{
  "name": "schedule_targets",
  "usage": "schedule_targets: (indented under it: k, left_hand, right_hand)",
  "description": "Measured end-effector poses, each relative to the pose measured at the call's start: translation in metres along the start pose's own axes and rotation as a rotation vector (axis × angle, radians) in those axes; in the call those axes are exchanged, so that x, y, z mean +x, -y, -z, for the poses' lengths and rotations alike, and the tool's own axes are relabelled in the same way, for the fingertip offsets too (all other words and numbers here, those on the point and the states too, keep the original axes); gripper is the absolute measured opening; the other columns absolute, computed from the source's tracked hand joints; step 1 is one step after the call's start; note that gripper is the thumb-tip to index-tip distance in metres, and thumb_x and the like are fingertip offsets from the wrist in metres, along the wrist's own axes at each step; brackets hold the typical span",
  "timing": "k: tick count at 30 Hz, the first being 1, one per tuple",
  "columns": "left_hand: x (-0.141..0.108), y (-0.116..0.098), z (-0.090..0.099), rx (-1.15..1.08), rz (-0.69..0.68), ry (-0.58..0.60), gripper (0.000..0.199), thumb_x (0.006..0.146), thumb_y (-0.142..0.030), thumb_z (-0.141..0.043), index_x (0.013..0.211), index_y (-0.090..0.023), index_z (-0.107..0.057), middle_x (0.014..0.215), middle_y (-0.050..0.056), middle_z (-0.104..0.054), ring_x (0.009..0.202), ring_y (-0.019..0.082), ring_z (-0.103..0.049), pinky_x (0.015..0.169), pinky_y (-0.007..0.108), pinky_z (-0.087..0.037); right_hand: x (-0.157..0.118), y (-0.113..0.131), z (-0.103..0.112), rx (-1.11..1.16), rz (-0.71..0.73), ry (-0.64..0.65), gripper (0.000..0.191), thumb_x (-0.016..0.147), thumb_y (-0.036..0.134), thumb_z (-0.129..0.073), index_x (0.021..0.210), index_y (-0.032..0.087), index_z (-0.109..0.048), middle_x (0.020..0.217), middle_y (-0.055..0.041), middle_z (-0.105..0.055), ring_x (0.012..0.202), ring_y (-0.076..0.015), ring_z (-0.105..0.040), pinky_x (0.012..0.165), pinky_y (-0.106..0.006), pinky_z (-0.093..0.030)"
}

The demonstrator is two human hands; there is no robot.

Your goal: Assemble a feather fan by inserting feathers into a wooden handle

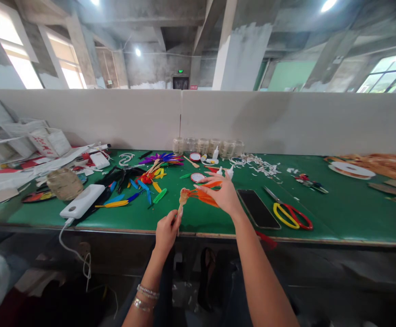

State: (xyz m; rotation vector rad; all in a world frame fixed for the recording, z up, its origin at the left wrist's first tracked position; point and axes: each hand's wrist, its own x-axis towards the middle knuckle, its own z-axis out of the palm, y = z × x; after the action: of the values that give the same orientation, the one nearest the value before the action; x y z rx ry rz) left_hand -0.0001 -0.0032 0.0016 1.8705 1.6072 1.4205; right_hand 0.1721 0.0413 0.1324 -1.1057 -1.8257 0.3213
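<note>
My left hand (167, 229) is closed around the lower end of a small wooden stick (183, 198) with a rounded, knobby top. Orange feathers (203, 195) fan out to the right from that top. My right hand (222, 193) is at the feathers, thumb and fingers pinching an orange one; its fingers partly hide the fan. Beyond the right hand are small white glue bottles (230, 172). A round lid with a red rim (197, 177) lies just behind the stick's top.
Loose coloured feathers (145, 188) and a white power bank (82, 201) lie left. On the right are a phone (258, 208), scissors (288, 213) and a ribbon spool (351, 170). Glass jars (215, 147) line the white partition (133, 118). White scraps (257, 164) litter the green table (320, 209).
</note>
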Motion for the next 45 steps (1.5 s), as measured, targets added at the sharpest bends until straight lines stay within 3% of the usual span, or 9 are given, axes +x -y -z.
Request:
schedule_targets:
  k: [8,14,18,22,25,32,36,45]
  left_hand:
    - [0.0,0.0,0.001,-0.015,0.027,0.028,0.032,0.085,-0.041,-0.038,0.084,-0.016,-0.058,0.044,-0.006,-0.041,0.04,0.007,-0.04,0.046,0.017,-0.029]
    - [0.0,-0.004,0.002,-0.017,0.031,0.033,0.033,0.085,-0.041,-0.037,0.084,-0.016,-0.059,0.043,-0.006,-0.042,0.04,0.007,-0.041,0.046,0.018,-0.03]
    - [0.001,-0.004,0.002,-0.016,0.028,0.012,0.032,0.085,-0.041,-0.038,0.083,-0.017,-0.06,0.042,-0.006,-0.042,0.039,0.007,-0.04,0.045,0.017,-0.03]
    - [0.001,-0.003,0.001,-0.018,0.022,-0.018,0.032,0.084,-0.041,-0.039,0.081,-0.017,-0.06,0.042,-0.006,-0.043,0.039,0.007,-0.041,0.045,0.017,-0.031]
    - [0.001,-0.003,0.001,-0.033,0.04,-0.01,0.032,0.085,-0.041,-0.039,0.082,-0.017,-0.06,0.042,-0.006,-0.043,0.038,0.007,-0.041,0.045,0.017,-0.031]
    - [0.001,-0.005,0.003,-0.043,0.047,-0.005,0.032,0.085,-0.04,-0.038,0.084,-0.016,-0.06,0.043,-0.005,-0.045,0.039,0.007,-0.043,0.045,0.017,-0.032]
    - [0.001,-0.006,0.004,-0.029,0.038,-0.01,0.032,0.085,-0.04,-0.038,0.083,-0.017,-0.06,0.044,-0.005,-0.046,0.04,0.007,-0.044,0.046,0.017,-0.032]
    - [0.001,-0.003,0.002,-0.026,0.016,-0.004,0.032,0.085,-0.041,-0.039,0.082,-0.017,-0.06,0.042,-0.005,-0.044,0.039,0.007,-0.042,0.046,0.017,-0.032]
  right_hand:
    - [0.0,-0.007,0.009,0.125,-0.086,0.018,0.022,0.069,0.046,-0.063,0.065,0.025,-0.067,0.092,-0.0017,-0.069,0.107,-0.0239,-0.053,0.106,-0.048,-0.013]
    - [0.0,-0.006,0.011,0.095,-0.062,0.005,0.02,0.068,0.044,-0.064,0.064,0.025,-0.067,0.09,-0.0004,-0.069,0.106,-0.0238,-0.054,0.108,-0.048,-0.006]
    - [-0.001,-0.005,0.014,0.161,-0.112,-0.016,0.026,0.07,0.048,-0.06,0.073,0.024,-0.069,0.089,-0.0018,-0.069,0.102,-0.0244,-0.057,0.097,-0.041,-0.033]
    - [-0.004,-0.012,0.027,0.169,-0.261,0.148,0.039,0.074,0.054,-0.052,0.07,0.02,-0.071,0.073,-0.0022,-0.069,0.083,-0.0251,-0.062,0.074,-0.034,-0.047]
    - [-0.007,-0.017,0.04,0.139,-0.283,0.274,0.04,0.071,0.055,-0.055,0.071,0.019,-0.072,0.067,-0.0015,-0.068,0.078,-0.0256,-0.062,0.068,-0.032,-0.048]
    - [-0.01,-0.021,0.049,0.135,-0.276,0.366,0.043,0.071,0.053,-0.056,0.098,0.021,-0.069,0.096,-0.0032,-0.069,0.092,-0.0273,-0.06,0.079,-0.036,-0.046]
    - [-0.009,-0.019,0.045,0.164,-0.245,0.333,0.039,0.072,0.05,-0.057,0.095,0.022,-0.07,0.1,-0.0036,-0.068,0.097,-0.0277,-0.059,0.085,-0.038,-0.045]
    - [-0.008,-0.016,0.043,0.203,-0.217,0.248,0.033,0.073,0.048,-0.057,0.088,0.023,-0.071,0.096,-0.0024,-0.069,0.094,-0.0261,-0.061,0.084,-0.037,-0.045]
